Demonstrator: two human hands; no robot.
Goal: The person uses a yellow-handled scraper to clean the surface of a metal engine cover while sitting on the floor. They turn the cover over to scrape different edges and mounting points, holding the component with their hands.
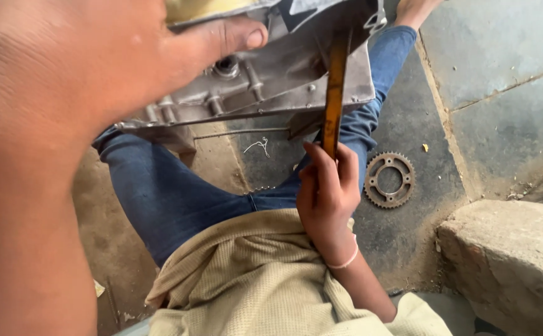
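The person wears a beige waffle-knit shirt point(253, 280), loose and creased across the near middle of the scene, with its sleeve pushed up above the wrist of the right hand point(326, 193). A thin pale bangle point(345, 261) rings that wrist, and the forearm below it is bare. The legs are in blue denim jeans point(172, 193), faded and dusty with a stitched seam showing, running toward the far side, while the left hand point(66, 81) and its arm, large at the near left, carry no sleeve at all.

matt metal casing point(296, 68), rusty sprocket point(389, 180)
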